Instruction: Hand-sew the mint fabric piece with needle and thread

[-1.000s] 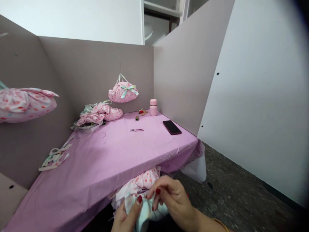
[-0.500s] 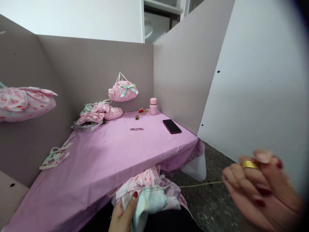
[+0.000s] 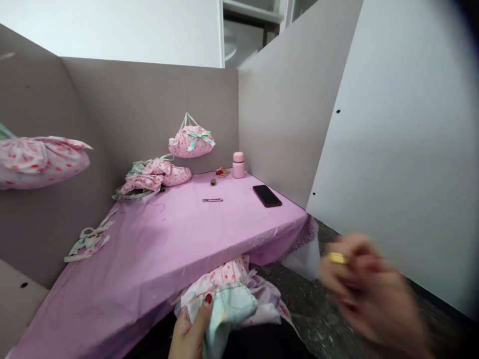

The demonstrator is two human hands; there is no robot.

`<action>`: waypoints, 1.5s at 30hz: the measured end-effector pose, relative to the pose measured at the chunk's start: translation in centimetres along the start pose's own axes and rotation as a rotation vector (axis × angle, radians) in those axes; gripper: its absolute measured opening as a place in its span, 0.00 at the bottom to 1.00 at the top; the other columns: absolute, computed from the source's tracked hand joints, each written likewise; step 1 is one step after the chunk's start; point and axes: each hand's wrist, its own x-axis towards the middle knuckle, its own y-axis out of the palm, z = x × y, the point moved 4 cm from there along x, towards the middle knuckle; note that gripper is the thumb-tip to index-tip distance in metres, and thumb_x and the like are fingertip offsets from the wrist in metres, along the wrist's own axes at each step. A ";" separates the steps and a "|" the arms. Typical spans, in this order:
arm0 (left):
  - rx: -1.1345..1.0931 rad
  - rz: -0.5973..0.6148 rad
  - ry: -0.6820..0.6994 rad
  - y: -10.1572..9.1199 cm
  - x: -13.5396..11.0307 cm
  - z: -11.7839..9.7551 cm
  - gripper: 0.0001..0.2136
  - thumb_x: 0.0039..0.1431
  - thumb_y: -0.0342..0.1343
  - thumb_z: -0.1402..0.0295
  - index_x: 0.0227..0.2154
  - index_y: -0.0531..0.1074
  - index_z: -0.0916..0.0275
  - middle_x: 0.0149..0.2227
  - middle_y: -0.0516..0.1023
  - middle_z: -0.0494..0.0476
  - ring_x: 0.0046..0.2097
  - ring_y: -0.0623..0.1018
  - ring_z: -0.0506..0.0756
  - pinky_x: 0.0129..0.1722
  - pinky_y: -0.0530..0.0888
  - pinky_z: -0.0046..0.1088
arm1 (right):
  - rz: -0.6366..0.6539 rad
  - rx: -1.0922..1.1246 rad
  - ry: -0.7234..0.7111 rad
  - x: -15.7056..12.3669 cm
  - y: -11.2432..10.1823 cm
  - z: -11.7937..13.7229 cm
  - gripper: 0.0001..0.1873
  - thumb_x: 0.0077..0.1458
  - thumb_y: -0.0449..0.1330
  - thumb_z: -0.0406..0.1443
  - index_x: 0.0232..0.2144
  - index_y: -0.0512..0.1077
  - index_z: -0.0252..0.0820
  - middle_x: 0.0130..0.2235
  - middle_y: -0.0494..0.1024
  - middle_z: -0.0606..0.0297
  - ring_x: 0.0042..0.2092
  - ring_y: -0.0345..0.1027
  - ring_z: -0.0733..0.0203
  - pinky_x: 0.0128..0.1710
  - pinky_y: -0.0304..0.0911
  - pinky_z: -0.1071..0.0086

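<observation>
My left hand [image 3: 192,326] is closed at the lower middle, its thumb pressed on a bunched piece of fabric [image 3: 234,304]. The fabric has a pale mint part and a pink part with red dots. It hangs over my dark-clothed lap at the table's front edge, and a line of stitches crosses its mint part. To the right, above the floor, my right hand [image 3: 359,279] is smeared by motion and wears a gold ring. Its fingers are curled closed. What they hold is too blurred to make out.
On the pink-covered table [image 3: 175,224] lie thread snips [image 3: 212,200], a phone [image 3: 267,196], a thread spool [image 3: 213,182] and a pink bottle [image 3: 238,165]. Dotted fabric pieces [image 3: 153,174] are heaped at back left; fabric ties [image 3: 90,242] lie nearer. A dotted pouch [image 3: 192,141] hangs behind. Grey panels [image 3: 284,109] enclose the table.
My right hand has moved left toward the fabric and become blurred. The taut thread between fabric and right hand no longer shows clearly. My left hand keeps its hold almost unmoved.
</observation>
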 end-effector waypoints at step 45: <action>0.165 0.140 0.059 0.6 -1.0 -1.3 0.15 0.44 0.66 0.59 0.29 0.79 0.66 0.26 0.81 0.58 0.31 0.76 0.58 0.33 0.73 0.29 | 0.654 -0.590 0.002 -1.4 9.9 -6.1 0.15 0.58 0.51 0.29 0.39 0.77 0.43 0.34 0.80 0.66 0.32 0.71 0.64 0.33 0.59 0.75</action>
